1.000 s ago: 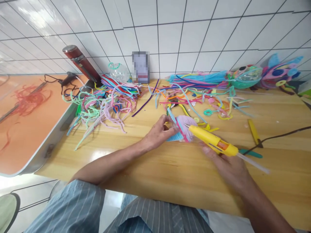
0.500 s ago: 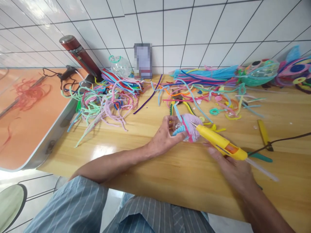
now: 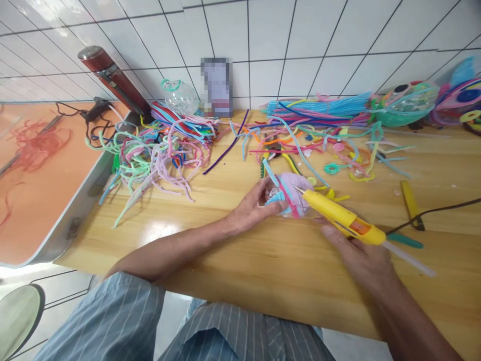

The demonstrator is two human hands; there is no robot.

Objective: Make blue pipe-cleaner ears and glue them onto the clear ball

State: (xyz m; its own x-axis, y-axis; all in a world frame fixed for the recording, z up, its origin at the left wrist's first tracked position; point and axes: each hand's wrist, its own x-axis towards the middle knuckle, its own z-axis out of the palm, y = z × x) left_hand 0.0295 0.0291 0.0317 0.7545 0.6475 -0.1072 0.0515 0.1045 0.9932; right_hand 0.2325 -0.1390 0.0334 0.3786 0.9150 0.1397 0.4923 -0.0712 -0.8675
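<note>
On the wooden table (image 3: 240, 260), mid-scene: left hand (image 3: 251, 208) is closed around a small pipe-cleaner craft piece (image 3: 287, 193), lilac body with blue and pink strips, fingers wrapped on its left side, thumb under it. Piece sits just off or on the tabletop, can't tell which.

Right hand (image 3: 356, 250) grips a yellow glue gun (image 3: 343, 220), fingers curled under the body. Gun lies at a shallow angle, nozzle pointing left and touching the right side of the craft piece. Clear glue stick (image 3: 409, 258) sticks out of the gun's back end, toward the right. Dark cord (image 3: 436, 213) runs right from near the gun to the frame edge.

Just right of the gun: teal-handled tool (image 3: 404, 241), partly hidden, and a yellow-handled tool (image 3: 410, 198) a bit farther back.

Far left of the table: big loose tangle of pastel pipe cleaners (image 3: 158, 155). Far right: bundle of blue pipe cleaners (image 3: 319, 108) lying flat along the wall, with cut scraps and small loops (image 3: 338, 160) scattered nearer. One purple pipe cleaner (image 3: 225, 150) lies diagonally between the two heaps.

Against the tiled wall (image 3: 300, 45): red flask (image 3: 112, 77) leaning, clear plastic ball (image 3: 182, 98), finished colourful crafts (image 3: 409, 103) in the far right corner.

Left of the table: orange surface (image 3: 37, 190) with a black glue gun (image 3: 93, 108) and red strands (image 3: 35, 148).
</note>
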